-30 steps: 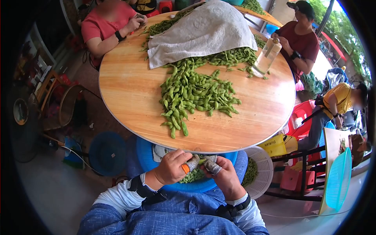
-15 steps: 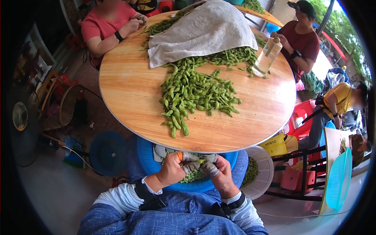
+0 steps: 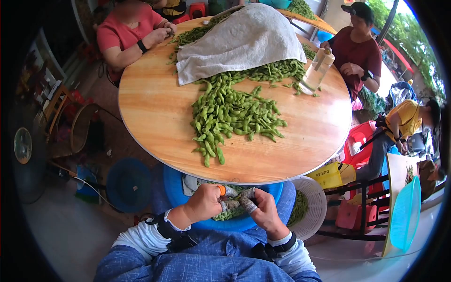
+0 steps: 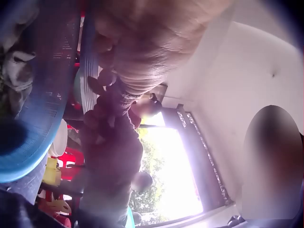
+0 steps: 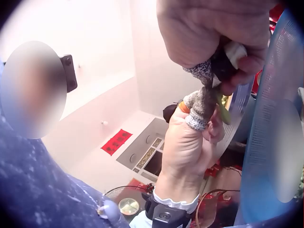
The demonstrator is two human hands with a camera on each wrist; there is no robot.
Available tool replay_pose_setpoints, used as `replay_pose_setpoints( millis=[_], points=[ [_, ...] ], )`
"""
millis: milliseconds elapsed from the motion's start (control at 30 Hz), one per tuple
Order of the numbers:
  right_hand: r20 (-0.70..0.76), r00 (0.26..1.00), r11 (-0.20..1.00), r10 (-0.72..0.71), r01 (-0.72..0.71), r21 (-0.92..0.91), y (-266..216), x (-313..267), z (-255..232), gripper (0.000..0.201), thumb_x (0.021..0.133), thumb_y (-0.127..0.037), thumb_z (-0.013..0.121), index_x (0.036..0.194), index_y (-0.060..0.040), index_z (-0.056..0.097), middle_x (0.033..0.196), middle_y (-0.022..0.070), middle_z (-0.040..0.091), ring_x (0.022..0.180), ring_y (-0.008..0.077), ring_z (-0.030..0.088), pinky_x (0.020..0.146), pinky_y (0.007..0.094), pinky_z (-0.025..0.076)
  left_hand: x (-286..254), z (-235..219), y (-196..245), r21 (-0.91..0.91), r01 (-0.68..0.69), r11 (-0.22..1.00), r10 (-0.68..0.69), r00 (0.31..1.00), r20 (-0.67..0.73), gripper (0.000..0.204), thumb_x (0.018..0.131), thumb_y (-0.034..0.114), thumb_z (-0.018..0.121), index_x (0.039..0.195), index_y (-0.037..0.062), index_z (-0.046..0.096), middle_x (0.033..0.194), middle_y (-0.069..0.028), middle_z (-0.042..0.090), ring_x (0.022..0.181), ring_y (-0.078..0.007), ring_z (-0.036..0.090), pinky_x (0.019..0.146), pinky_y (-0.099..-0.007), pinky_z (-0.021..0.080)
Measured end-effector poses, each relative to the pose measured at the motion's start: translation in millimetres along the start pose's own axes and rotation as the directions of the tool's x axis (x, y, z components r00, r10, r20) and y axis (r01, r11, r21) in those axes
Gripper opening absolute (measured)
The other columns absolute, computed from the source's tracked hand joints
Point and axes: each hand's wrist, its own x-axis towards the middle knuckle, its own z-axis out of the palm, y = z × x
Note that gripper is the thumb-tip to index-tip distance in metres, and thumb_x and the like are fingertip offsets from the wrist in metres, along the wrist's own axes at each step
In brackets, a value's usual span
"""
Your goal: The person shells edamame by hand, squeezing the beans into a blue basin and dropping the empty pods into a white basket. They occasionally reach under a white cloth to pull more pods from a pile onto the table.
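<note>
Over a blue basin [image 3: 173,188], my left hand [image 3: 203,203] and right hand [image 3: 267,214] meet at the fingertips. Grey fabric covers [image 3: 229,205] wrap the thumbs and some fingers, and an orange band [image 3: 221,190] circles one left finger. In the right wrist view, a green soybean pod [image 5: 222,110] shows at the left fingertips, pinched there, with the right thumb and fingers closed against it. Mostly hidden by fingers in the head view, the pod sits between both hands. Shelled green beans [image 3: 226,215] lie in the basin below.
A round wooden table [image 3: 159,117] ahead carries heaped pods [image 3: 230,113], a grey-white towel [image 3: 244,42] and a clear bottle [image 3: 317,73]. A white perforated basket [image 3: 317,207] stands right of the basin. People sit around, including a person in dark red [image 3: 359,47].
My fingertips have shifted and closed tighter around the pod, which showed more plainly before. Across the table, the person in dark red has parted their hands, one now by the bottle's top.
</note>
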Motion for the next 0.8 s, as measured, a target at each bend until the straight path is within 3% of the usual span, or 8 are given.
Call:
replay_pose_setpoints(
  millis=[67, 167, 267, 367, 467, 500, 600, 800],
  points=[
    [0.038, 0.999, 1.0, -0.017, 0.017, 0.019, -1.0, 0.6, -0.3, 0.017, 0.077, 0.003, 0.047, 0.093, 0.0064, 0.052, 0.084, 0.0018, 0.055, 0.078, 0.0072, 0.047, 0.07, 0.0218, 0.041, 4.5, -2.5, 4.3, -0.21, 0.102, 0.972, -0.091, 0.994, 0.058, 0.023, 0.065, 0.009, 0.064, 0.086, 0.0, 0.059, 0.077, -0.0139, 0.06, 0.069, -0.0259, 0.058, 0.062, -0.0309, 0.045],
    [0.053, 0.998, 1.0, -0.017, 0.016, 0.024, -3.9, -0.3, 1.0, 0.018, 0.074, 0.005, 0.048, 0.091, 0.0064, 0.052, 0.082, 0.0022, 0.055, 0.076, 0.0065, 0.046, 0.066, 0.0222, 0.042, 0.2, -3.2, -4.9, -0.056, 0.191, 0.98, -0.178, 0.968, 0.177, 0.024, 0.065, 0.005, 0.065, 0.088, -0.0013, 0.059, 0.078, -0.0135, 0.06, 0.07, -0.0229, 0.059, 0.065, -0.0284, 0.046],
    [0.013, 0.999, 0.969, -0.046, 0.048, -0.242, 9.7, 0.2, 0.8, 0.01, 0.074, 0.001, 0.054, 0.084, 0.0035, 0.054, 0.077, 0.0056, 0.058, 0.07, 0.0112, 0.053, 0.063, 0.0257, 0.043, 1.7, -4.9, 9.0, 0.184, 0.042, 0.982, -0.064, 0.991, 0.114, 0.023, 0.065, 0.006, 0.063, 0.086, -0.001, 0.058, 0.078, -0.0163, 0.06, 0.068, -0.025, 0.059, 0.061, -0.0295, 0.046],
    [-0.024, 0.98, 0.764, -0.199, 0.14, -0.63, 2.6, 0.1, 7.6, 0.008, 0.066, 0.003, 0.055, 0.073, 0.0029, 0.051, 0.067, 0.0123, 0.054, 0.063, 0.0158, 0.052, 0.056, 0.0295, 0.041, -2.0, 4.1, -3.6, 0.201, 0.031, 0.979, -0.033, 0.999, 0.006, 0.024, 0.064, 0.007, 0.061, 0.086, -0.0008, 0.057, 0.078, -0.0183, 0.058, 0.068, -0.0268, 0.058, 0.06, -0.0303, 0.045],
    [0.009, 0.951, 0.649, -0.31, 0.218, -0.729, 0.8, -1.1, 13.5, 0.011, 0.062, 0.004, 0.056, 0.069, 0.0027, 0.048, 0.063, 0.016, 0.05, 0.058, 0.0185, 0.049, 0.053, 0.0309, 0.04, -4.6, 8.0, -6.2, 0.26, 0.01, 0.965, -0.006, 1.0, -0.019, 0.026, 0.064, 0.003, 0.058, 0.089, -0.0012, 0.056, 0.079, -0.0166, 0.059, 0.07, -0.025, 0.059, 0.062, -0.0294, 0.045],
    [0.021, 0.942, 0.606, -0.334, 0.232, -0.761, 0.1, -1.7, 14.5, 0.01, 0.062, 0.004, 0.056, 0.07, 0.0028, 0.049, 0.064, 0.0158, 0.051, 0.058, 0.0181, 0.049, 0.053, 0.0304, 0.04, -4.4, 8.0, -5.1, 0.191, 0.011, 0.982, -0.008, 1.0, -0.017, 0.026, 0.064, 0.001, 0.057, 0.091, -0.0013, 0.056, 0.08, -0.0152, 0.059, 0.072, -0.0229, 0.059, 0.063, -0.0289, 0.045],
    [-0.102, 0.966, 0.833, -0.238, 0.149, -0.533, 10.0, -1.5, 11.9, 0.015, 0.053, 0.004, 0.052, 0.066, 0.0021, 0.045, 0.064, 0.0203, 0.048, 0.061, 0.0389, 0.049, 0.054, 0.0394, 0.041, -2.8, 9.4, -3.8, -0.046, 0.04, 0.998, -0.041, 0.999, -0.017, 0.025, 0.066, -0.001, 0.056, 0.091, -0.0016, 0.055, 0.08, -0.0121, 0.06, 0.073, -0.0182, 0.059, 0.065, -0.0281, 0.046],
    [-0.128, 0.954, 0.791, -0.27, 0.145, -0.594, -2.7, -1.3, 12.9, 0.016, 0.052, 0.005, 0.053, 0.066, 0.002, 0.045, 0.064, 0.0193, 0.049, 0.061, 0.0377, 0.05, 0.054, 0.0394, 0.041, -0.9, 17.7, -23.0, -0.379, 0.215, 0.9, -0.211, 0.976, 0.053, 0.022, 0.068, -0.004, 0.053, 0.09, -0.001, 0.054, 0.079, -0.0065, 0.06, 0.074, -0.0098, 0.056, 0.065, -0.0252, 0.045]
  ],
)
